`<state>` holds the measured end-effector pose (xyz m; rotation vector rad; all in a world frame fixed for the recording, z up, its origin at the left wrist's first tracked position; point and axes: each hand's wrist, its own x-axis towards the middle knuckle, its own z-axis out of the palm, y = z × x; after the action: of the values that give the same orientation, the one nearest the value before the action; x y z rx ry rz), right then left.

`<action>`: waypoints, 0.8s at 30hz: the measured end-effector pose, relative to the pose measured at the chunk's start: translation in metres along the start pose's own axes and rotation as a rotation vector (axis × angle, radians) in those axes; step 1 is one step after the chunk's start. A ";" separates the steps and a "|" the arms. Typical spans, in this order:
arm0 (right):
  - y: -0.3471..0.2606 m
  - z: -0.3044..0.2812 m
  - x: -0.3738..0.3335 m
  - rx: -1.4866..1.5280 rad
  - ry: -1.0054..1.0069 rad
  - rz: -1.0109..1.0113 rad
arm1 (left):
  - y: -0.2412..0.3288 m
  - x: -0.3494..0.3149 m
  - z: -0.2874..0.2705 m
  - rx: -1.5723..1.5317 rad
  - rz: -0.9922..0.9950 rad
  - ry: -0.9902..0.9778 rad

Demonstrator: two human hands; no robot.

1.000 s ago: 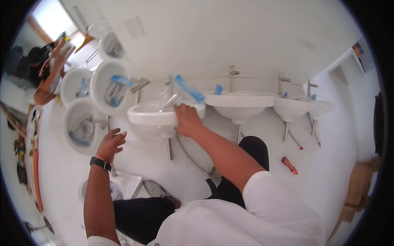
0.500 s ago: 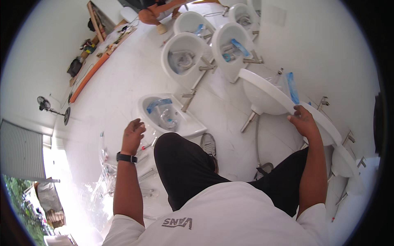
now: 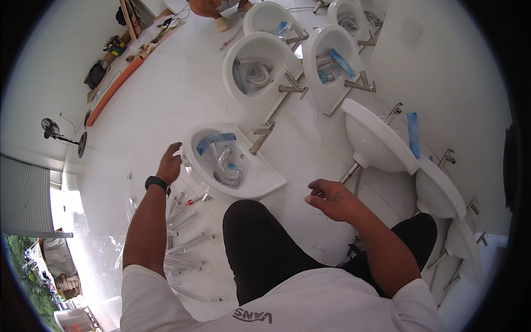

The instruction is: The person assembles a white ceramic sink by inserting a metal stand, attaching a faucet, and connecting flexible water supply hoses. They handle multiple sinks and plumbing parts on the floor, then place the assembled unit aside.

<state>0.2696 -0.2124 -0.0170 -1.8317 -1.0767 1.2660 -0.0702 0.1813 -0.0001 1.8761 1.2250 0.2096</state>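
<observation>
A white washbasin (image 3: 265, 180) lies face up on the floor in front of me, with a metal tap (image 3: 262, 138) on its right side. In its bowl rest a plastic-wrapped drain trap (image 3: 227, 167) and a blue strip of packaging (image 3: 215, 142). Beside the basin's left rim is my left hand (image 3: 170, 164), empty, its fingers apart; whether it touches the rim I cannot tell. My right hand (image 3: 333, 200) hangs above the floor right of that basin, fingers loosely spread and holding nothing. Farther right, a tilted washbasin (image 3: 376, 141) stands with its drain pipe pointing down.
Several flexible hoses (image 3: 188, 260) in clear plastic lie at my left. More basins (image 3: 260, 66) stand ahead, and others (image 3: 440, 185) lean along the right wall. An orange pipe (image 3: 116, 88), a fan (image 3: 66, 137) and tools are far left. Another person (image 3: 213, 8) crouches at the top.
My right hand has left the rim of the tilted basin and moved left toward the middle. My left hand has shifted slightly up and left. The view has shifted.
</observation>
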 end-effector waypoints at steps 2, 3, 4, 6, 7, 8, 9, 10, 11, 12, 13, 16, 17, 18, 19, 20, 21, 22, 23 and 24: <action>0.010 0.040 0.053 -0.007 -0.010 0.058 | 0.000 0.028 -0.006 -0.095 -0.281 0.054; 0.017 0.057 0.077 0.198 -0.121 0.283 | 0.000 0.040 -0.003 -0.028 -0.371 0.010; 0.024 0.073 0.101 0.416 -0.225 0.491 | 0.001 0.054 0.001 0.049 -0.429 -0.031; 0.032 0.114 0.127 0.598 -0.273 0.712 | 0.001 0.080 0.006 0.019 -0.566 -0.088; 0.035 0.133 0.132 0.681 -0.348 0.685 | 0.000 0.094 0.008 -0.015 -0.612 -0.140; 0.034 0.150 0.136 0.754 -0.392 0.709 | -0.002 0.109 0.008 -0.021 -0.685 -0.175; 0.031 0.167 0.142 0.871 -0.409 0.722 | -0.006 0.124 0.009 -0.062 -0.773 -0.196; 0.026 0.181 0.147 0.971 -0.398 0.769 | -0.012 0.135 0.011 0.039 -0.777 -0.212; 0.020 0.193 0.151 1.154 -0.340 0.774 | -0.018 0.143 0.010 0.106 -0.812 -0.204; 0.014 0.203 0.156 1.290 -0.250 0.812 | -0.024 0.150 0.009 0.185 -0.803 -0.229; 0.005 0.213 0.162 1.303 -0.089 0.876 | -0.031 0.154 0.009 0.201 -0.779 -0.201; -0.019 0.238 0.178 1.346 0.336 1.088 | -0.041 0.146 0.009 0.162 -0.714 -0.130; -0.023 0.241 0.181 1.317 0.389 1.133 | -0.040 0.141 0.009 0.121 -0.696 -0.093; -0.025 0.244 0.180 1.278 0.446 1.171 | -0.036 0.133 0.010 0.143 -0.666 -0.117; -0.026 0.245 0.175 1.237 0.500 1.144 | -0.030 0.123 0.011 0.137 -0.642 -0.121; -0.028 0.244 0.167 1.178 0.555 1.113 | -0.022 0.111 0.010 0.092 -0.627 -0.113; -0.032 0.241 0.158 1.108 0.604 1.095 | -0.010 0.102 0.007 0.195 -0.647 -0.111; -0.039 0.237 0.146 1.102 0.631 1.072 | 0.002 0.090 0.008 0.100 -0.634 -0.074; -0.046 0.230 0.133 1.081 0.651 1.060 | 0.016 0.078 0.004 0.154 -0.618 -0.092; -0.053 0.219 0.120 1.057 0.677 1.040 | 0.034 0.069 0.000 0.153 -0.602 -0.113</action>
<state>0.0720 -0.0684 -0.0900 -1.6341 0.9130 1.1514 -0.0131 0.2326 0.0042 1.5311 1.6963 -0.3192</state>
